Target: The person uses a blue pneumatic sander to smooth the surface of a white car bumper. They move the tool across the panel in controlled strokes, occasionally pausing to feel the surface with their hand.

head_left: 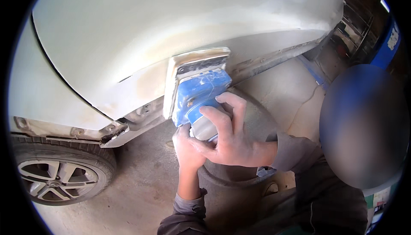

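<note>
A dusty blue power sander (202,85) has its wide pale pad pressed to the lower part of a white car body panel (184,14), where greyish and tan sanded patches show. My right hand (227,140) is closed on the sander's grey and blue rear grip, fingers curled over it. My left hand (187,151) is closed on the sander's lower end, below my right hand; its fingertips are partly hidden. Pale dust coats both hands.
A car wheel (55,177) is at lower left, below exposed sill brackets (77,131). Beneath the sander lies a dark round object (257,113) on the concrete floor (141,192). A blurred oval (364,125) hides the right side. Behind are a blue object (385,42) and metal framing.
</note>
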### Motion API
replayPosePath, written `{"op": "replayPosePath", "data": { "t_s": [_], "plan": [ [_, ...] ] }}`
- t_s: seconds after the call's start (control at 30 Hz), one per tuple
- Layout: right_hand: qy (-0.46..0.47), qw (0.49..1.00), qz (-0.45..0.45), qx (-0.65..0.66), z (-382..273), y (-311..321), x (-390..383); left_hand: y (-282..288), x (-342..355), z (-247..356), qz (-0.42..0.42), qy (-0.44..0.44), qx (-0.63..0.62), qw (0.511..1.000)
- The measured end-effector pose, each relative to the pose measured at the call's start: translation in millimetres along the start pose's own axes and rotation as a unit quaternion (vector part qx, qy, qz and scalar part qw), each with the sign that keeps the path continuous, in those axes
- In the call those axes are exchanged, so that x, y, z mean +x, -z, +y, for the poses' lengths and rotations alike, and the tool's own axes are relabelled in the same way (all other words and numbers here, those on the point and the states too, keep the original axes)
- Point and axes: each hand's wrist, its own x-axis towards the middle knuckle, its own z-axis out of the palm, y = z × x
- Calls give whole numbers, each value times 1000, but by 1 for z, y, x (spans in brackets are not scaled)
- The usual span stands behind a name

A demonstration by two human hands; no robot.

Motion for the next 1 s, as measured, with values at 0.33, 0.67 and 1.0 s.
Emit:
{"op": "replayPosePath", "data": {
  "t_s": [0.33,0.67,1.0],
  "plan": [
    [0,999,30,34,-16,2,21,-6,-4,40,97,12,-77,992],
    [-26,987,97,129,0,1,1,-16,1,34,57,25,-35,997],
    [-25,980,168,102,51,40,15,-73,26,75,17,30,4,999]
  ]
}}
